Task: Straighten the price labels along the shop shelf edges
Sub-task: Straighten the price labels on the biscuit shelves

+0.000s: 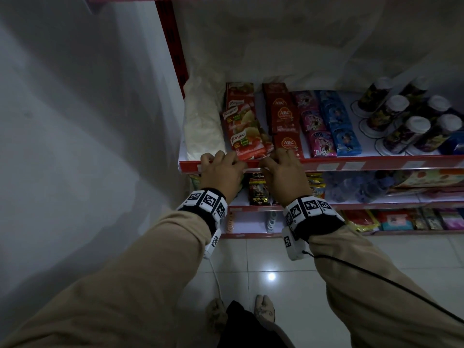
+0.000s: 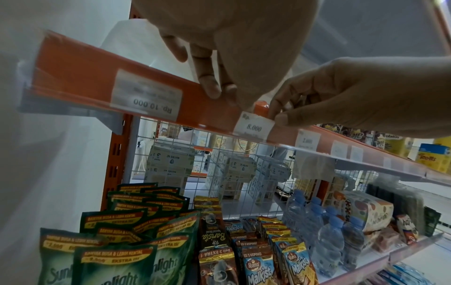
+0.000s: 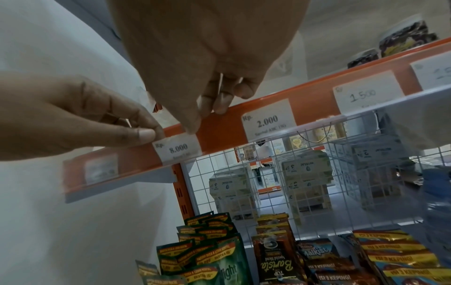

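Observation:
A small white price label reading 8.000 [image 2: 253, 126] [image 3: 179, 149] sits in the clear strip of the red shelf edge [image 1: 351, 165]. My left hand [image 1: 226, 165] [image 3: 149, 133] pinches its upper left corner between thumb and forefinger. My right hand [image 1: 273, 165] [image 2: 277, 117] pinches its upper right corner the same way. In the head view the two hands hide the label. A 10.000 label [image 2: 146, 96] lies to its left. A 2.000 label [image 3: 268, 119] and a 1.500 label [image 3: 363, 96] lie to its right.
Royco boxes [image 1: 244, 131], ABC boxes [image 1: 286, 121], pink and blue packs and white-lidded cans [image 1: 401, 121] fill the shelf above the edge. Sachets [image 2: 214, 250] and water bottles [image 2: 327, 237] stand on the shelf below. A white wall [image 1: 88, 121] closes the left side.

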`<state>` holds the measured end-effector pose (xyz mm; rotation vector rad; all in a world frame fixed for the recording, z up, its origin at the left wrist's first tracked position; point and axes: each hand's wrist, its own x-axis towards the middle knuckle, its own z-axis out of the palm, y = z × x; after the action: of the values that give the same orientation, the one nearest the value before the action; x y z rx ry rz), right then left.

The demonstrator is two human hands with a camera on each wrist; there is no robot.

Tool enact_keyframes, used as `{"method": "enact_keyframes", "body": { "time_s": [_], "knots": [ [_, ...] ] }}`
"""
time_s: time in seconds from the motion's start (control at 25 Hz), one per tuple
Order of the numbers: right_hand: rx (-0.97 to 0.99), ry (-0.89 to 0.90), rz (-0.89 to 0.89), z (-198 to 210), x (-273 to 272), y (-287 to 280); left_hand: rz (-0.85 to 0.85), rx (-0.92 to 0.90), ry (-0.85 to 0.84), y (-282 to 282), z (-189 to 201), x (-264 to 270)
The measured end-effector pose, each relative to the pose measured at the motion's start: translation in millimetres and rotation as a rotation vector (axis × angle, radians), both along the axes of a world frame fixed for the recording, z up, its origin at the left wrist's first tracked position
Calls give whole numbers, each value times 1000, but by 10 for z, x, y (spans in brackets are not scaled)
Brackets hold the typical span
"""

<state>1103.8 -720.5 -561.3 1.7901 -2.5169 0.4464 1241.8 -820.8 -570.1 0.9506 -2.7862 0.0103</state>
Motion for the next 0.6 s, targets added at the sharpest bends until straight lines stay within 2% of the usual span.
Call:
{"method": "enact_keyframes", "body": {
  "time_s": [0.12, 0.32, 0.6],
  "knots": [
    [13, -1, 1, 16, -5, -6, 5, -24, 32, 17, -29, -1],
    [-10, -29, -13, 48, 39, 17, -3, -55, 202, 9, -47, 128],
    [29, -22, 30, 89, 342, -145, 68, -40, 115, -85, 52, 620]
  ]
}}
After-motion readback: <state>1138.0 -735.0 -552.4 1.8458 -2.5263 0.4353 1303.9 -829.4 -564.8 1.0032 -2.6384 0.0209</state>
